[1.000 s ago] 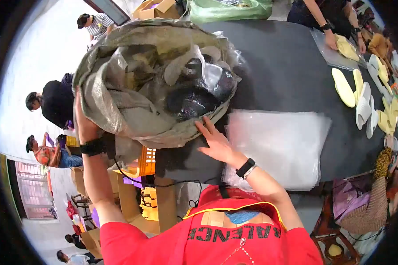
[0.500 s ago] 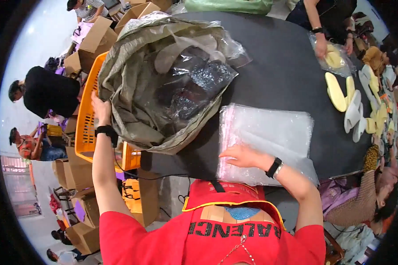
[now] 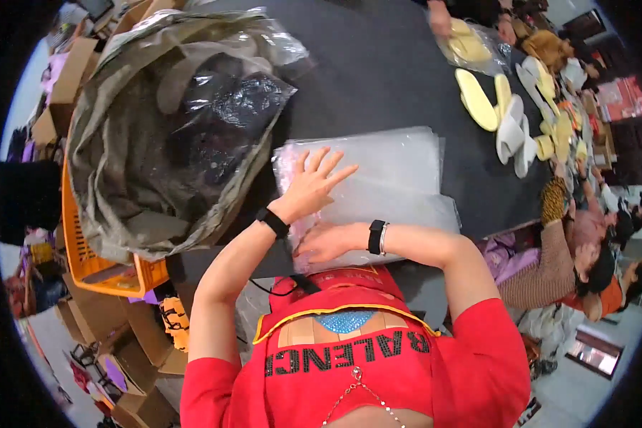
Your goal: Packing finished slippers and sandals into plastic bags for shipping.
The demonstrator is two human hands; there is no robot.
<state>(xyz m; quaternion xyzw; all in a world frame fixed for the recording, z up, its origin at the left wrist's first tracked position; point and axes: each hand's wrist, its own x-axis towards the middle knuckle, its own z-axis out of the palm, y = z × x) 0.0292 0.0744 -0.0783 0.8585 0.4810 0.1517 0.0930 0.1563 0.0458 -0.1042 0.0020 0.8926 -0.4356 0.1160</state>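
Observation:
A stack of clear plastic bags with pinkish strips along its left edge lies on the dark table in front of me. My left hand, fingers spread, is over the strip edge of the stack, with nothing in it. Nearer to me, my right hand rests at the lower left part of the bags, its fingers pointing left and down; whether they pinch a bag I cannot make out. To the left stands a big woven sack, its mouth wide, with dark plastic-wrapped items inside.
An orange plastic basket sits beneath the sack at the table's left side. Yellow slippers and white slippers lie at the right. Across the table, another person's hand holds bagged yellow slippers. Cardboard boxes stand at left.
My left hand has left the sack's rim and come over the bag stack. My right hand has shifted toward the stack's near left edge. The whole view has turned.

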